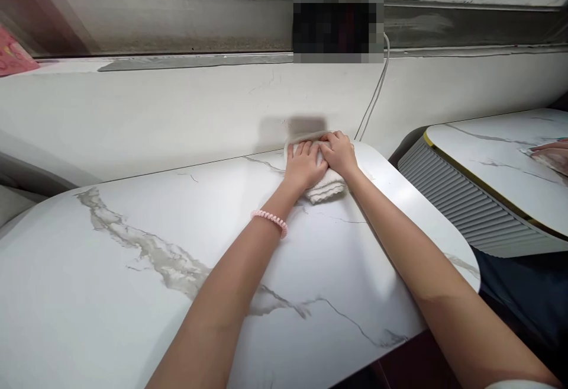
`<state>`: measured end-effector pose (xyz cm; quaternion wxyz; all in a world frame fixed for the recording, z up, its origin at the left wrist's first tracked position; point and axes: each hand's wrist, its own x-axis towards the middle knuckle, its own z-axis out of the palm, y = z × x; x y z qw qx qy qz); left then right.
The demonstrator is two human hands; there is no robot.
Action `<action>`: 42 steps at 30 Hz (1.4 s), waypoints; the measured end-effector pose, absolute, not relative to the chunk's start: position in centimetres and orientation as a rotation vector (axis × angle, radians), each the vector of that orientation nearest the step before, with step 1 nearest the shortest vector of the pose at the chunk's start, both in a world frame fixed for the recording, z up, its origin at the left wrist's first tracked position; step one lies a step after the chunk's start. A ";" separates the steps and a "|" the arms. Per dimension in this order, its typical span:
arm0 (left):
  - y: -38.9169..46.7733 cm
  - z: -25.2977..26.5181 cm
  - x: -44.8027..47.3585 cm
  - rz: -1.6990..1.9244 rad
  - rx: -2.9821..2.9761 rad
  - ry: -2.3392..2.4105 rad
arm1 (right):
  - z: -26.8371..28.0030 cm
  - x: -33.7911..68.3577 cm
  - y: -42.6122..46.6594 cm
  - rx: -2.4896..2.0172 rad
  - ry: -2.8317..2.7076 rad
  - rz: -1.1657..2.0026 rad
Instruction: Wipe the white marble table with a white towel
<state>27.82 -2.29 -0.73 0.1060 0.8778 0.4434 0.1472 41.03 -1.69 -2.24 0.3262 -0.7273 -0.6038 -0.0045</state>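
Observation:
Against the far edge of the white marbled tabletop [146, 330] lies a folded, cream-white cloth [327, 190], thick like a small towel. My left hand [305, 167] presses on its upper left part, fingers bent over the fabric and thumb out to the side. Overlapping the cloth's right side, my right hand [339, 153] grips it with its fingers bent near the far edge. The two hands touch or nearly touch at the thumbs. Part of the cloth is hidden under them. A pink coiled band [270, 218] circles my left wrist.
A white wall [177, 116] rises behind the table, below a window ledge. Two thin cables [375, 96] hang from a pixelated dark patch. At right stands a second marbled table [497, 146] with a ribbed side, where another person's hand [552, 151] rests on a pale cloth.

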 end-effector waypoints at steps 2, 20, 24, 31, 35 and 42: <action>-1.5 -0.6 27.4 0.447 2.585 1.320 | -2.4 40.6 -0.6 -1.908 -1.577 -0.041; -6.7 -0.6 22.9 0.431 2.554 1.546 | -1.6 35.0 -5.1 -1.828 -1.688 0.072; -9.2 -0.6 22.2 0.422 2.581 1.557 | -1.3 34.4 -7.8 -1.826 -1.722 0.078; -14.3 -0.6 21.9 0.388 2.616 1.514 | -0.7 34.3 -13.2 -1.840 -1.805 0.082; -17.2 -0.5 21.3 0.335 2.663 1.472 | -0.7 34.0 -16.4 -1.849 -1.832 0.070; -21.6 -0.9 18.9 0.338 2.821 1.365 | -1.1 32.4 -21.9 -1.779 -1.850 0.065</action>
